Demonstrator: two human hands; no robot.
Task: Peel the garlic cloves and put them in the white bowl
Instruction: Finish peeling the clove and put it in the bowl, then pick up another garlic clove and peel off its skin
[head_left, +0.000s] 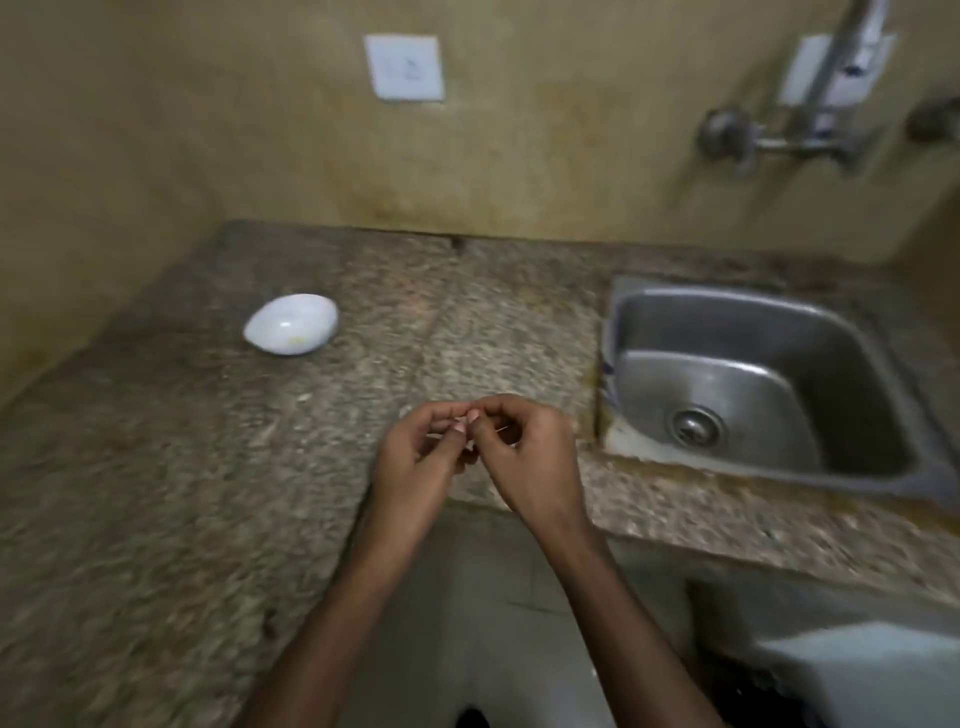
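Two bare forearms come up from 6 o'clock and meet just below the middle of the shot, over the front edge of the counter. Left hand and right hand are pressed fingertip to fingertip, fingers curled in, both pinching the same small pale garlic clove. Honestly it's mostly hidden behind the fingertips and a bit blurry, so I can't tell how much skin is on it. A thin pale sliver pokes out by the right fingers, and I can't say what that is either. The little round white bowl sits well apart from the hands, up at about 10 o'clock on the speckled brown granite countertop, and there's a faint yellowish bit down inside it. Over at 3 o'clock is the square stainless steel sink, set into the counter, with a round metal drain in the bottom. Up at 2 o'clock a metal wall tap is mounted on the tan wall, and a white switch plate sits near 12 o'clock.
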